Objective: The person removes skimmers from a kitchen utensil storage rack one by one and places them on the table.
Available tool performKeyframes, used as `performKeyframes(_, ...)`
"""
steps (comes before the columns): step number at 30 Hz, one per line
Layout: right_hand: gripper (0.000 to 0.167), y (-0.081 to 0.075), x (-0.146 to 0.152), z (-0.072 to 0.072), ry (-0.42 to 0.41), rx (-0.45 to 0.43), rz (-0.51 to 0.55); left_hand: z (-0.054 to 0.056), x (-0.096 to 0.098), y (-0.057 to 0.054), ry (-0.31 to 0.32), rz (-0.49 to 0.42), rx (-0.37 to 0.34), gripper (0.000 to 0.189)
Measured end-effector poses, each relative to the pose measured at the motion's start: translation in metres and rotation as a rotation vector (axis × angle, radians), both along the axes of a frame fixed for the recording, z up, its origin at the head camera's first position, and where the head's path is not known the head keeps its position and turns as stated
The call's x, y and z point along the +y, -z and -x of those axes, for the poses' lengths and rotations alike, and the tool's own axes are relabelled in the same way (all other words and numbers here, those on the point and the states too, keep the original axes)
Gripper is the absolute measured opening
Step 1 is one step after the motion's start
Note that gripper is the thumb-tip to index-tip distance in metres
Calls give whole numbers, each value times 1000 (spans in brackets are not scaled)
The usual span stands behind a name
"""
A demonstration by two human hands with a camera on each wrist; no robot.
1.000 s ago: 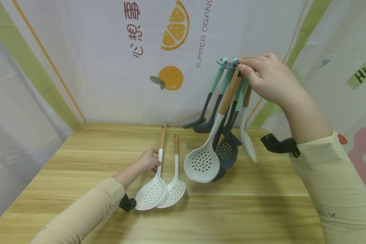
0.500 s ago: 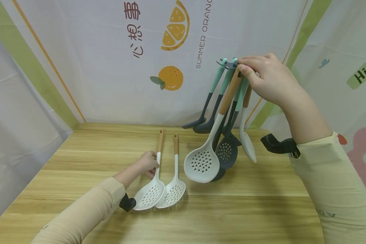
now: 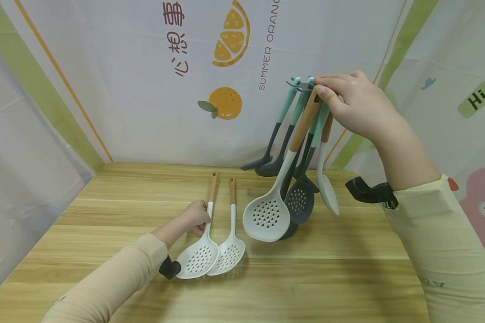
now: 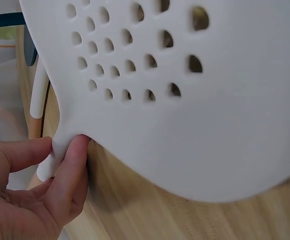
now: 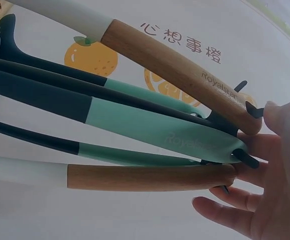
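Note:
My left hand (image 3: 196, 216) pinches the white neck of a slotted skimmer (image 3: 199, 259) with a wooden handle, low over the wooden table. In the left wrist view, thumb and fingers meet around that neck (image 4: 52, 160), and the perforated head fills much of the picture. A second white slotted turner (image 3: 228, 255) lies alongside, its head partly under the first. At upper right, my right hand (image 3: 353, 105) grips the top of a dark hooked utensil rack (image 3: 305, 85), thumb by the hook that carries a hanging white skimmer (image 3: 266, 217). Its other fingers spread behind the handles.
Several teal-handled dark utensils hang from the rack, among them a slotted spoon (image 3: 300, 202). A white spoon (image 3: 328, 195) with a wooden handle hangs at their right. A printed curtain (image 3: 137, 89) stands behind the wooden table (image 3: 307, 287).
The skimmer in my left hand has shifted slightly toward me and left, its handle end now lower in the head view. My right hand and the hanging utensils stay nearly still.

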State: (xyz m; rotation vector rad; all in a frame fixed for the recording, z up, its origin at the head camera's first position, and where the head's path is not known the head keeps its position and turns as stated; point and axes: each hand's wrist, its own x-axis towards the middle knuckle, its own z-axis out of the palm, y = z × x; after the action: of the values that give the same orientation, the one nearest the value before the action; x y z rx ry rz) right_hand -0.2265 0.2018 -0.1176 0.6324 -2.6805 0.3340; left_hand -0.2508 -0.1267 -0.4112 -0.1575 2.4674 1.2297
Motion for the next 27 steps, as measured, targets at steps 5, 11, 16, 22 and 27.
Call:
performKeyframes(5, 50, 0, 1, 0, 0, -3, 2, -1, -1, 0, -8, -7, 0, 54)
performKeyframes(11, 50, 0, 1, -1, -1, -2, 4, -2, -3, 1, -8, -11, -4, 54)
performKeyframes(16, 51, 0, 0, -2, 4, -7, 3, -1, -3, 1, -7, 0, -12, 55)
performKeyframes(22, 50, 0, -1, -2, 14, -9, 8, -3, -4, -2, -8, -7, -27, 60)
performKeyframes(27, 51, 0, -5, -3, 30, -1, 4, -2, -5, -1, 9, -9, -38, 61)
